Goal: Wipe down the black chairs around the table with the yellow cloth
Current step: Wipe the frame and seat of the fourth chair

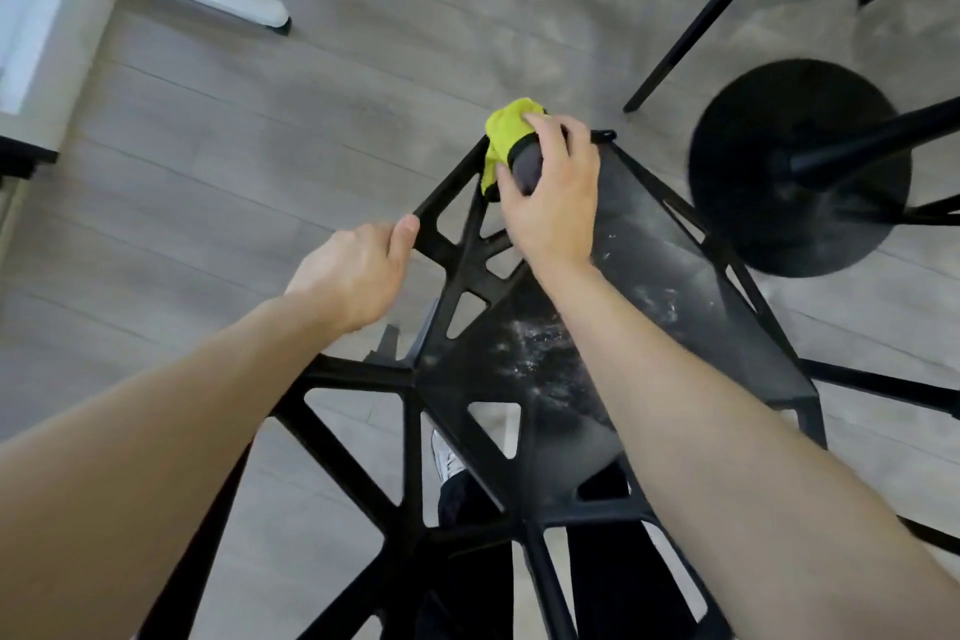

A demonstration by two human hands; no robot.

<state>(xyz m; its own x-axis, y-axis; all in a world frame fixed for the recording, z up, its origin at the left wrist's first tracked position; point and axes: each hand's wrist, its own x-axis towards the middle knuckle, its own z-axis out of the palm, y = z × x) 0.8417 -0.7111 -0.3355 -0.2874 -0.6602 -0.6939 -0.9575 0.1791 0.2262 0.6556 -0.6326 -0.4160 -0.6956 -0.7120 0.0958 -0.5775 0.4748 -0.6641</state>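
Black chair point(597, 338) (dusty) over grey floor point(260, 146)

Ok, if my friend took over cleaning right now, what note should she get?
Left hand: grips the black chair frame's edge, steadying it.
Right hand: fingers hold the bunched yellow cloth against the chair's far corner.
Done: can't tell how much; pale smudges show on the seat panel.
Left: wipe the smudged seat and the frame struts, then the other chair whose black legs stand beyond, near the round black table base.
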